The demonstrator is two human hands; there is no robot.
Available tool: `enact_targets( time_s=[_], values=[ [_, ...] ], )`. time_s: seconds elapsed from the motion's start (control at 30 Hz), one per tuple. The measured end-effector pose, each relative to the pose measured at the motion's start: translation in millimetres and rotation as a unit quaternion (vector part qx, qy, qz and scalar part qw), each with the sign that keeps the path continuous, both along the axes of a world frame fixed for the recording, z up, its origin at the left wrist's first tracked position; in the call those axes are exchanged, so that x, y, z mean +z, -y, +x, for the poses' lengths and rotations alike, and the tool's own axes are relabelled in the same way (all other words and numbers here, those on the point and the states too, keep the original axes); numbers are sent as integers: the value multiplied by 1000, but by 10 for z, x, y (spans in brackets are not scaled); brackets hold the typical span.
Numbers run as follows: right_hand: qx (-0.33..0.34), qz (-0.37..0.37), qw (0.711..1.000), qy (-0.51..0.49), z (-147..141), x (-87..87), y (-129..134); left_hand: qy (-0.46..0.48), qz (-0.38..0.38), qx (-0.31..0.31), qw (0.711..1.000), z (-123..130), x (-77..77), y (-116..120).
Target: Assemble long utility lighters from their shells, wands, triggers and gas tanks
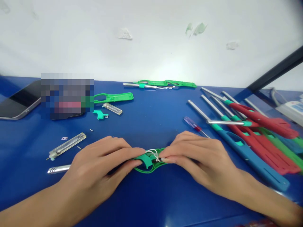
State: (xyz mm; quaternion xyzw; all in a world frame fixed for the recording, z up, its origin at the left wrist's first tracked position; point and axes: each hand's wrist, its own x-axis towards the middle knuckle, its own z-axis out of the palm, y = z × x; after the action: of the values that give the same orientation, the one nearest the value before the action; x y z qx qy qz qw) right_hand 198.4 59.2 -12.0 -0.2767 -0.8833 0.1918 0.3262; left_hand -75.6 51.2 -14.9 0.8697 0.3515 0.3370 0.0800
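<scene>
A green lighter casing half [151, 171] is held low over the blue table, between my two hands. My left hand [101, 160] is closed, pinching its left end beside a teal trigger [148, 162]. On the right, my right hand [201, 160] has its fingertips closed on the casing, by a small black part [156, 160] and looped white wires [154, 152]. My fingers hide both ends of the casing. A metal lighter tube [58, 169] sticks out from behind my left hand.
Left lie a clear fuel tank [68, 145], small screws [79, 147] and a phone [21, 99]. Farther back are another fuel tank [113, 108], a teal trigger piece [100, 115] and green casings [118, 97]. A screwdriver [193, 123] and several lighters [251, 157] lie right.
</scene>
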Motion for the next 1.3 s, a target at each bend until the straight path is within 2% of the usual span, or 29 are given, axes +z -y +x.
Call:
enact_targets(
  time_s=[0.2, 0.37, 0.57, 0.87, 1.03, 1.3],
  values=[
    [-1, -54, 998, -34, -38, 43, 43, -1, 0, -7, 1000, 18, -26, 22],
    [-34, -118, 991, -49, -78, 83, 52, 9, -7, 4, 1000, 35, -28, 37],
    [-38, -229, 969, -89, -125, 113, 65, 4, -22, -8, 1000, 31, 12, 55],
    [-36, -325, 936, -128, -121, 83, 45, 0, -27, -12, 1000, 23, -46, 43],
    [-42, -354, 924, -141, -133, 84, 54, -6, -22, -10, 1000, 15, -27, 58],
    [-47, -355, 921, -151, -161, 80, 25, -3, -13, -17, 1000, -10, -22, 69]
  ],
)
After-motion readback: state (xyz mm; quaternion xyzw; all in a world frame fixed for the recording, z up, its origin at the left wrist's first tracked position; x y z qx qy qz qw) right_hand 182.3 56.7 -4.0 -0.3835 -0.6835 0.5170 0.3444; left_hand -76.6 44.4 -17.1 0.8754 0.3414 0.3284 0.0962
